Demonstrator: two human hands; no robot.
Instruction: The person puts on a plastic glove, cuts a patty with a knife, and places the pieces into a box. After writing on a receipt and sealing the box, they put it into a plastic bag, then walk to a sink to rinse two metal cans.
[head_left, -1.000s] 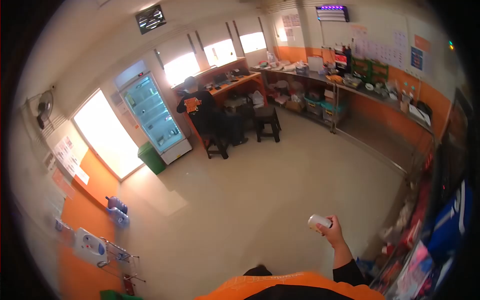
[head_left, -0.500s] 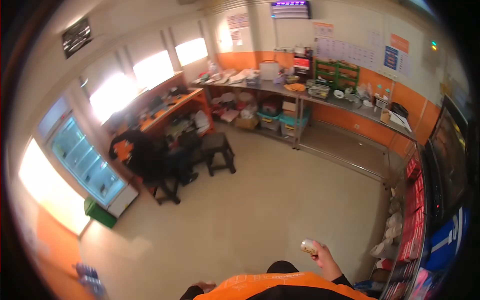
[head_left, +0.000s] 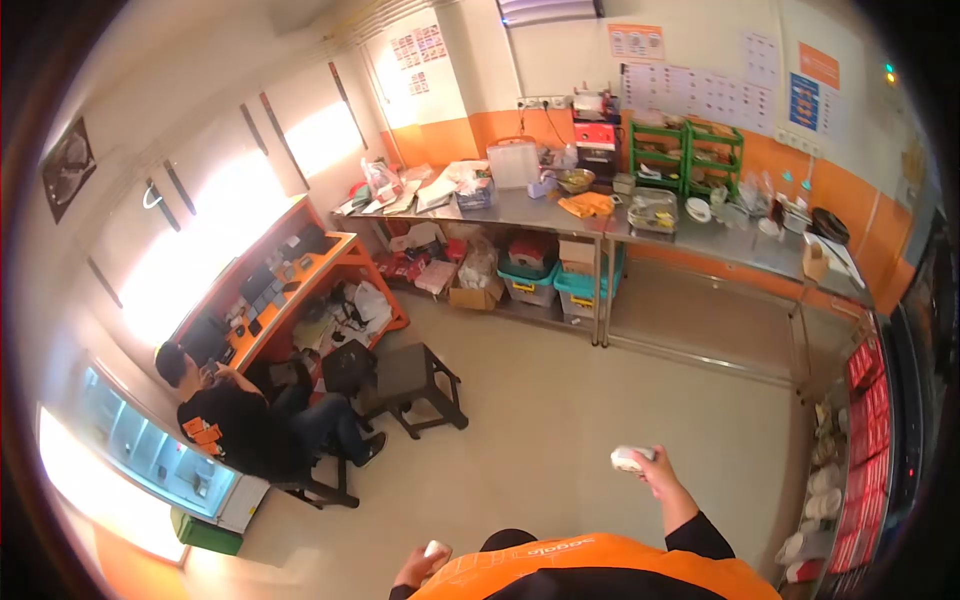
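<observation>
My right hand (head_left: 657, 474) is closed round a small white and silver can (head_left: 632, 459), held out over the floor to the right of my orange apron (head_left: 590, 555). At the lower middle, my left hand (head_left: 420, 566) is near the apron's left side, with its fingers round a small white object (head_left: 436, 549) that I cannot make out. The two hands are well apart, and the can is tilted on its side.
A seated person (head_left: 235, 420) is at an orange desk (head_left: 300, 285) on the left. A dark stool (head_left: 415, 375) stands beside them. Steel tables (head_left: 520, 215) line the back wall; shelves with red boxes (head_left: 868, 430) flank the right.
The view has moved closer to the back tables and stool. My right hand still holds the can, a little higher in view. My left hand has come further into view, showing the white object.
</observation>
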